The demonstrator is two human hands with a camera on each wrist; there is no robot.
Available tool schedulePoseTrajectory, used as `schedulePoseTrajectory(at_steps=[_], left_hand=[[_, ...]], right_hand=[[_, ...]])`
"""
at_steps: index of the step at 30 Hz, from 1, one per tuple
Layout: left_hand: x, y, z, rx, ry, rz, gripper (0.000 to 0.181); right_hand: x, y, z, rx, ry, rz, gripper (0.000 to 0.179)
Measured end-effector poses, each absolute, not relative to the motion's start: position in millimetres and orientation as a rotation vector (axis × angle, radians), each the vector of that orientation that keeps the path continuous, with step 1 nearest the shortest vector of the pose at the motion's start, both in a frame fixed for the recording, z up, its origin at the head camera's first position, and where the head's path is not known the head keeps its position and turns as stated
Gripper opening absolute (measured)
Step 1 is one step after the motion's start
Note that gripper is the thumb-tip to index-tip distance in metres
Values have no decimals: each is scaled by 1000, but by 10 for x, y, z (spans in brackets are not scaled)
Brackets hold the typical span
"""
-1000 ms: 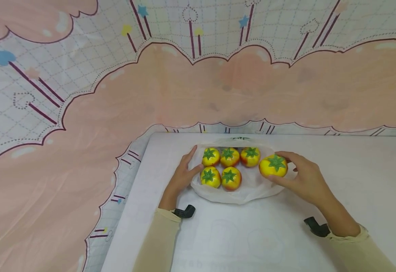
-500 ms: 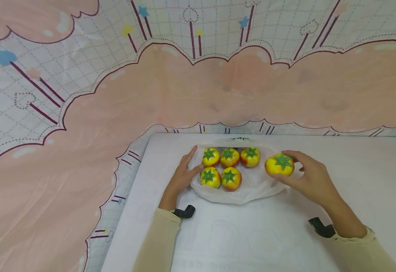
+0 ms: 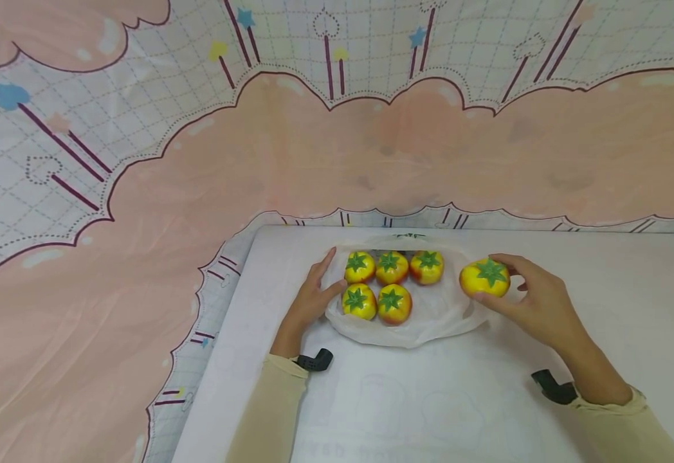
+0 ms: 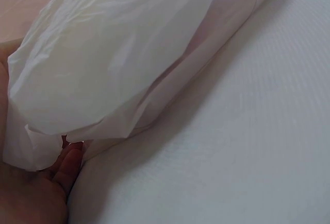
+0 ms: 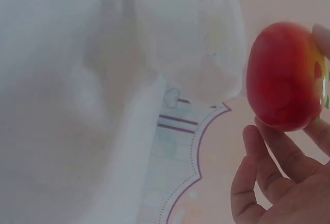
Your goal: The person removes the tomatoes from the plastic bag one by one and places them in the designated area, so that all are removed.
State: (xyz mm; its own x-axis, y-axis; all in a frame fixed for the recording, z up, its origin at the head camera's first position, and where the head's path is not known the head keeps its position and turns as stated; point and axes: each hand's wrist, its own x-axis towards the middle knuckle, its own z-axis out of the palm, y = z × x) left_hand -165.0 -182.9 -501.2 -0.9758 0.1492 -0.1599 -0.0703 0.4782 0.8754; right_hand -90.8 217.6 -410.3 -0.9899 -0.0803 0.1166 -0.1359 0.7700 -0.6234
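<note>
A yellow-and-red toy tomato (image 3: 483,278) with a green star-shaped leaf is pinched between the thumb and fingers of my right hand (image 3: 536,305), just over the right edge of a white plastic bag (image 3: 435,315). Its red underside, the toy tomato (image 5: 284,80), faces the right wrist view. My left hand (image 3: 307,303) holds the bag's left edge, the thumb over the rim. Several matching toy tomatoes (image 3: 393,303) sit in two rows in the bag's opening. Up close in the left wrist view, the plastic bag (image 4: 103,74) hides part of my left hand (image 4: 31,198).
The bag lies on a white table (image 3: 406,399) near its back edge. Behind it hangs a peach-and-white patterned cloth (image 3: 406,161), which also shows along the table's left side. Each wrist wears a black camera mount (image 3: 316,361).
My right hand has moved to the right with the toy tomato, from above the bag's right part to its right edge. The left hand and the other tomatoes have stayed in place.
</note>
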Motion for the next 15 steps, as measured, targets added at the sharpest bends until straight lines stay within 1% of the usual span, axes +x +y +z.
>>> schedulePoseTrajectory(at_steps=[15], left_hand=[[-1651,-1837,-5009,96,2514,1509,76]], right_hand=[[-920,2294,-4171,91,-2827,1039,74]])
